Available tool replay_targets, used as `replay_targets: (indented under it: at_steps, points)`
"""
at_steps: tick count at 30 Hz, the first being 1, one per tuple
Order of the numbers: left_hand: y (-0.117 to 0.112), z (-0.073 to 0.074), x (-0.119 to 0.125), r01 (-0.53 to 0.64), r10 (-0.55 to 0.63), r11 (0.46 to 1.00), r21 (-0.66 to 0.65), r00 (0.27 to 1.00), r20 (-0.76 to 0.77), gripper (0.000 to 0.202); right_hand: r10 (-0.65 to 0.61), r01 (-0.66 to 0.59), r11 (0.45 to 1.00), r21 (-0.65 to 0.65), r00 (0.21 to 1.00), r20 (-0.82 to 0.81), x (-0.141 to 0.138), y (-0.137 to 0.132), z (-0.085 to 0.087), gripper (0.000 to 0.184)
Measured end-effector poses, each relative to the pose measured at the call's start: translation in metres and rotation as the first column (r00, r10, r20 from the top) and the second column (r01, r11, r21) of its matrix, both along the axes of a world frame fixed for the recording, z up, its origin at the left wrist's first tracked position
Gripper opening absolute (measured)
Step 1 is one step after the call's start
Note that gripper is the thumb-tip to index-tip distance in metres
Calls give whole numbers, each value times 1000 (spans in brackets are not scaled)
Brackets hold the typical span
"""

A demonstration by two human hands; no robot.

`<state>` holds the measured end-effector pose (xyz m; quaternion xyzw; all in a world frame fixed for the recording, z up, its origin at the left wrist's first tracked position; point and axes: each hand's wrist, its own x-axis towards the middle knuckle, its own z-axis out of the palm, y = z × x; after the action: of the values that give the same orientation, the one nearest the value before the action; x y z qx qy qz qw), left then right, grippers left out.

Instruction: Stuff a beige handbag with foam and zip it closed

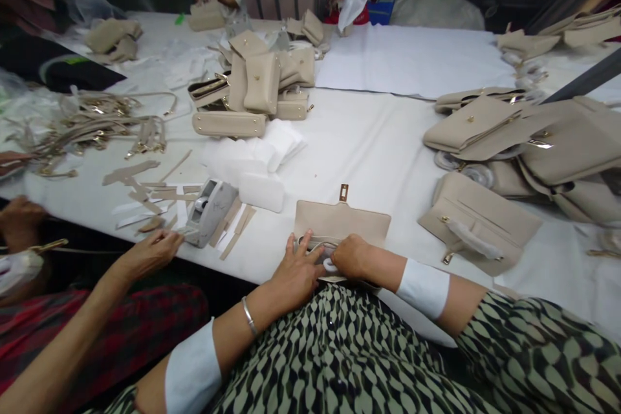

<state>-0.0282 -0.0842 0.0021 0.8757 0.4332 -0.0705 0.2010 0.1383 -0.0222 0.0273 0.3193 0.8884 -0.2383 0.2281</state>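
A beige handbag (342, 221) with a gold clasp lies at the near table edge, its opening towards me. My left hand (295, 268) grips the bag's near rim, thumb up and fingers curled. Against it, my right hand (353, 256) is closed on the same rim, pinching something small and white that I cannot make out. A silver bangle sits on my left wrist.
A co-worker's hand (150, 252) reaches to a grey tape dispenser (211, 210) on my left. Beige strips (140, 191) and straps with gold hardware (92, 126) litter the left. Piles of beige bags (257, 87) (524, 142) stand ahead and right. White foam sheets (252, 155) lie mid-table.
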Motion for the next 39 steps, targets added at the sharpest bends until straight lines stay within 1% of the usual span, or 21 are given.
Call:
replay_targets:
  at_steps: [2,4,6,7,9,11,12,14,17,19,21,23,25,27,29,31,33,35,37,38,39]
  points:
    - [0,-5,3,-10,10,1000,12,1000,0,24,40,-38,999,-31,997,68,5,6,6,16]
    - [-1,-9,4,-20,20,1000,16,1000,9,19,50,-43,997,-70,993,110,14,10,14,33]
    - [-1,-9,5,-24,24,1000,15,999,24,18,25,-15,996,-86,993,113,23,11,22,53]
    - [-1,-9,5,-24,24,1000,16,999,32,18,8,-1,998,-65,995,102,26,9,25,57]
    - [0,-8,5,-26,25,999,21,999,46,17,1,-4,998,59,999,45,27,4,29,51]
    - [1,-7,5,-22,21,1000,19,998,57,15,46,-38,976,216,998,-30,23,-3,29,41]
    - [1,-7,5,-21,20,1000,17,998,62,15,77,-56,961,271,995,-66,19,-6,28,38]
    - [1,-7,5,-18,18,1000,9,998,66,17,118,-75,945,320,986,-118,13,-11,22,30]
    - [1,-8,6,-24,24,1000,-10,998,55,19,85,-45,953,299,989,-121,10,-11,11,24]
    - [2,-9,6,-27,28,1000,-12,999,43,15,58,-40,974,222,995,-76,11,-7,7,23]
    - [2,-8,7,-28,28,1000,5,999,37,14,94,-91,992,90,995,-28,12,0,7,20]
    - [2,-6,9,-29,28,999,32,999,38,16,167,-167,986,-30,986,-5,9,5,10,16]
    - [2,-6,11,-33,30,997,66,999,42,23,206,-206,976,-68,978,-2,2,9,14,14]
    - [1,-8,13,-31,26,993,112,999,44,27,232,-231,971,-62,973,7,-6,9,15,14]
    - [-1,-13,15,6,-13,987,163,999,44,28,246,-244,968,-59,969,37,-10,8,13,15]
    - [-3,-19,15,68,-78,978,198,996,47,23,249,-244,968,-67,965,79,-7,6,9,16]
    - [-4,-25,14,112,-126,971,213,991,55,19,240,-238,971,-29,966,93,2,2,4,17]
    - [-4,-28,12,122,-140,966,230,988,65,17,248,-250,967,57,968,39,14,-2,1,19]
    - [-3,-27,11,130,-152,958,255,986,71,14,266,-257,956,139,963,-49,23,-6,0,21]
    - [-2,-26,11,136,-160,954,268,985,69,14,272,-259,955,142,959,-81,25,-8,0,21]
    - [-2,-25,12,143,-166,950,278,984,61,13,272,-261,958,119,958,-91,25,-8,0,21]
